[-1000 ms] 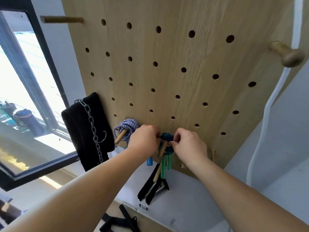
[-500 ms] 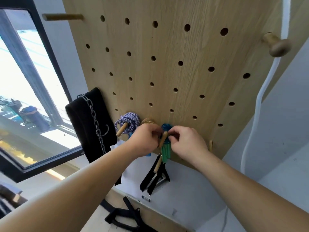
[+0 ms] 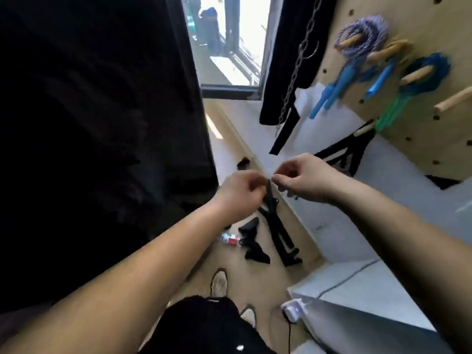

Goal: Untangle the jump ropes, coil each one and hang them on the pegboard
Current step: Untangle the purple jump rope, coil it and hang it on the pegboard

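head view. change first: half a second ago both hands were up at the blue-green rope [image 3: 429, 72], working it onto its peg. now both are off the pegboard [image 3: 421, 11] and lowered in front of the body, and the camera has tipped down toward the floor [image 3: 224, 139].

hands: the left hand [image 3: 240, 192] has its fingers curled, thumb toward the forefinger. the right hand [image 3: 304, 177] is curled the same way, its fingertips close to those of the left. a thin dark strip shows between them, in line with the black straps [image 3: 278, 233] lying on the floor. we cannot tell whether either hand pinches it or only passes in front of it.

task things: the blue-green rope hangs coiled on its peg at the far right, green handles [image 3: 390, 113] dangling below, and no hand touches it. the purple-white rope [image 3: 362, 34] hangs coiled on a peg to its left, blue handles [image 3: 329, 95] pointing down. a peg between the two coils carries another blue handle; blur prevents us from saying whether that is a third rope. a bare peg [image 3: 452, 100] stands just right of the blue-green rope. a black cloth [image 3: 286, 72] with a chain [image 3: 304, 54] hangs left of the board.

meaning: we judge the hanging step for the blue-green rope complete. the floor items look like straps, not ropes, so the task is probably at or near its end.
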`<state>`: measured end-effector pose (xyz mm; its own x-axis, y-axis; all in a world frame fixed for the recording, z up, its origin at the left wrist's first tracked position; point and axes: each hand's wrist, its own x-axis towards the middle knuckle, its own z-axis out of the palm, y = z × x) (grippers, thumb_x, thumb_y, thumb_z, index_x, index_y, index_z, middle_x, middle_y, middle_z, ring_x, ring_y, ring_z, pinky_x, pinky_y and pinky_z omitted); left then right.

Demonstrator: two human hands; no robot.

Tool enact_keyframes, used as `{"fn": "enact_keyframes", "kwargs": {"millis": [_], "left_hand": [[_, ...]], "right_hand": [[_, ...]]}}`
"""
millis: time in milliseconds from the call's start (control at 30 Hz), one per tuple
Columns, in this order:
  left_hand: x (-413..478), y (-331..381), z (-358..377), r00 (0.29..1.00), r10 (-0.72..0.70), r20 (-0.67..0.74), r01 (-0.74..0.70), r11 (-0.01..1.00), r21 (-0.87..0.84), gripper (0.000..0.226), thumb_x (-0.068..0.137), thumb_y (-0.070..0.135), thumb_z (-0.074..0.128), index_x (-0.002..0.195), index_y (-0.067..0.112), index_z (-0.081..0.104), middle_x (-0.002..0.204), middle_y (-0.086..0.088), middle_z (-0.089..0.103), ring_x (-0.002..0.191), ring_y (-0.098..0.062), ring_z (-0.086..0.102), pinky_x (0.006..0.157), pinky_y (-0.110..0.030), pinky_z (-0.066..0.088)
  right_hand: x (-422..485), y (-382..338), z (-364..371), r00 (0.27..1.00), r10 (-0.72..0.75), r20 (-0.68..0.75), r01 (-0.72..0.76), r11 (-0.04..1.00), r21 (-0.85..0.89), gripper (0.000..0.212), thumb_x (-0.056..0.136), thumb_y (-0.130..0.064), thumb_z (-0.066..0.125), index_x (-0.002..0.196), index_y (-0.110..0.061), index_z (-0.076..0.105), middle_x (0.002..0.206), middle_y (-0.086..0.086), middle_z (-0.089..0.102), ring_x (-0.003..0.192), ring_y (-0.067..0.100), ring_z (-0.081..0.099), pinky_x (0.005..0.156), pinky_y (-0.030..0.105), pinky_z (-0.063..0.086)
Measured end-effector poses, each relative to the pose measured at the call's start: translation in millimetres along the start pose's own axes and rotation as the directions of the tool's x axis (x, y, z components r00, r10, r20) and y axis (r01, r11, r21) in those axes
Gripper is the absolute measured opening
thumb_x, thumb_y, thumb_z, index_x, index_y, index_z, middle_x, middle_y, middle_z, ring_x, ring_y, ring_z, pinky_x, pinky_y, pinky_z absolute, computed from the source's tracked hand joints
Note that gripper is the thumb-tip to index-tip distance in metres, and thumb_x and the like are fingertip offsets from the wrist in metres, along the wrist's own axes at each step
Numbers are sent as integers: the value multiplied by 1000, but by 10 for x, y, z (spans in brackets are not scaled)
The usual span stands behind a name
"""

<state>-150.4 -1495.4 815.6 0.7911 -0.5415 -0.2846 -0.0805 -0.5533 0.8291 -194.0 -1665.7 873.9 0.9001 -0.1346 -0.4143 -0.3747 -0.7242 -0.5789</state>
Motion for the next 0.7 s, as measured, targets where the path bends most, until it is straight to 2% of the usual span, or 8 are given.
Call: {"fn": "enact_keyframes", "kwargs": {"millis": [133,233,300,333,400,500,600,700], "left_hand": [[-937,-954,-132,965,-230,-123,221,972,-78,24,99,15,61,119,16,74,112,5,74,103,-8,68,75,0,45],[-1611,-1590,-244,891,-386,-239,357,921,-157,20,96,15,60,108,21,74,104,5,75,99,-12,71,86,-22,56],[-2066,-1940,-299,842,-459,-284,412,887,-210,19,94,20,60,104,28,74,100,7,76,95,-13,72,89,-37,59],[-2281,-2063,-324,819,-486,-305,434,872,-225,19,95,21,60,105,27,74,99,7,76,95,-13,71,89,-36,59],[-2697,-2241,-357,740,-561,-370,497,828,-261,18,96,18,61,106,23,76,96,7,73,94,-13,69,83,-26,54],[-3315,-2482,-300,611,-645,-458,538,763,-357,18,91,11,59,90,24,72,84,9,67,89,-18,68,73,-21,43],[-3833,-2651,-95,433,-769,-470,573,637,-515,24,91,12,54,96,23,75,90,8,69,91,-18,67,76,-23,45],[-4313,-2669,186,270,-837,-476,473,546,-692,25,94,11,56,106,18,76,92,4,70,97,-19,68,85,-26,50]], "right_hand": [[-57,-374,967,977,-70,203,88,993,-83,14,98,-34,65,97,-23,74,94,-6,74,88,13,70,84,31,57],[-88,-735,1656,923,-154,352,230,955,-187,14,96,-28,62,88,-23,73,89,-4,74,84,17,71,81,39,60],[-148,-985,2109,858,-224,462,373,890,-261,13,96,-26,60,91,-24,72,91,-7,70,85,16,67,79,31,56],[-191,-1111,2320,813,-262,520,457,841,-291,14,97,-26,60,99,-23,74,93,-8,67,87,14,64,78,24,51],[-290,-1371,2714,708,-317,631,595,749,-291,16,97,-24,61,105,-22,75,96,-9,67,91,12,62,75,18,44],[-510,-1744,3244,596,-350,722,674,707,-213,12,97,-30,62,99,-28,74,95,-10,71,93,13,66,81,30,51],[-789,-2004,3748,492,-374,786,756,631,-174,16,97,-30,61,91,-26,75,90,-8,75,87,14,68,80,33,54],[-1181,-2140,4185,340,-362,868,849,514,-118,17,97,-30,61,87,-25,75,83,-9,73,81,12,66,72,28,51]]}}
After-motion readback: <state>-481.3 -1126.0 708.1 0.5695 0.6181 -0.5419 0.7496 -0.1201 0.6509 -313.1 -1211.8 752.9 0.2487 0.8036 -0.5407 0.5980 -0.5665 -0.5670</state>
